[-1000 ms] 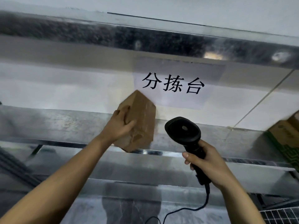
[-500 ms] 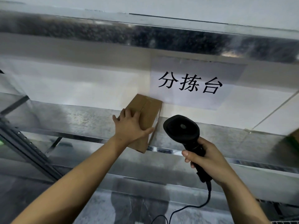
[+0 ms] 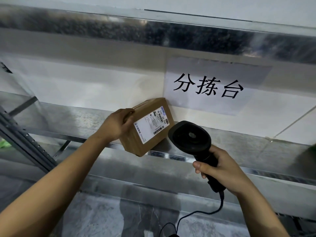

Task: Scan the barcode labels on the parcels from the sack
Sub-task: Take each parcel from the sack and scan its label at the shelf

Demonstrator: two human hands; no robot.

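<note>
- Head view: the left hand [image 3: 118, 124] holds a small brown parcel [image 3: 147, 126] in the air, in front of the metal sorting worktop [image 3: 71, 120]. Its fingers curl round the parcel's left end, with the thumb on the near face.
- The right hand [image 3: 220, 170] is wrapped round the handle of a black barcode scanner [image 3: 191, 138]. A cable [image 3: 201, 214] hangs down from the bottom of the handle.
- The parcel is to the left of the scanner head and a little above it, very close, perhaps touching at the parcel's right corner; I cannot tell for sure.
- The long axis of the parcel runs from lower left to upper right. The face with the white shipping label [image 3: 151, 126] is turned toward the camera and slightly to the right.
- The label follows the same tilt, and a barcode strip is printed near its lower right edge, the side nearest the scanner.
- The scanner's window seems to look away from the camera, past the parcel, so in my judgement it must turn left toward the label before a scan can work.
- Behind, a paper sign [image 3: 213, 86] with three black characters is fixed on the wall.
</note>
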